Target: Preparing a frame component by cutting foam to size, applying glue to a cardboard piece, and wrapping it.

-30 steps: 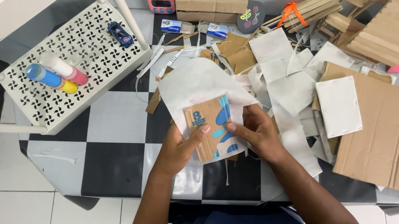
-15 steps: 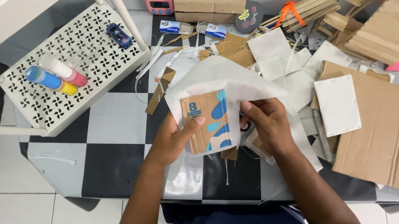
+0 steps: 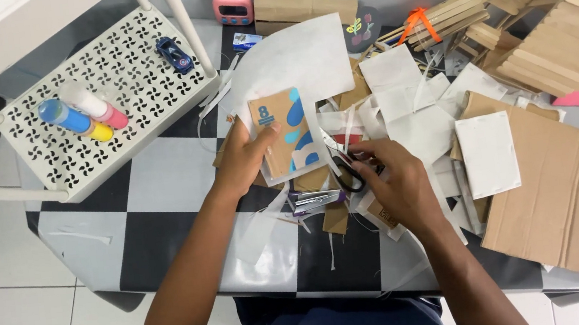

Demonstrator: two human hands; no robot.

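**Cardboard card lifted with white paper behind it, scissors being picked up**

Cardboard card (image 3: pixel 285 137), brown with blue shapes, held up over the middle of the checked mat (image 3: pixel 155 192), a large white paper sheet (image 3: pixel 307 59) behind it and rising toward the mat's far edge. Pinched along its near left side by the left hand (image 3: pixel 246 161), thumb across the front, fingers hidden behind. Just right of it, black-handled scissors (image 3: pixel 350 170) lying among paper strips, with the right hand (image 3: pixel 397 185) curled over them, fingertips at the handles; closed around them or only touching, cannot tell. Small stapler (image 3: pixel 317 198) lying flat between the two wrists, untouched.

By the look of things, partway along: card already decorated in blue and backed with paper, paper not yet trimmed to the card's outline, offcuts already scattered around.

Off to the far left, white perforated shelf (image 3: pixel 115 95) carrying paint bottles (image 3: pixel 81 117) and a blue toy car (image 3: pixel 174 54). Toward the mat's right edge, loose white sheets (image 3: pixel 488 154), a wide piece of brown cardboard (image 3: pixel 577 202), and wooden sticks (image 3: pixel 447 17) near the far right corner.
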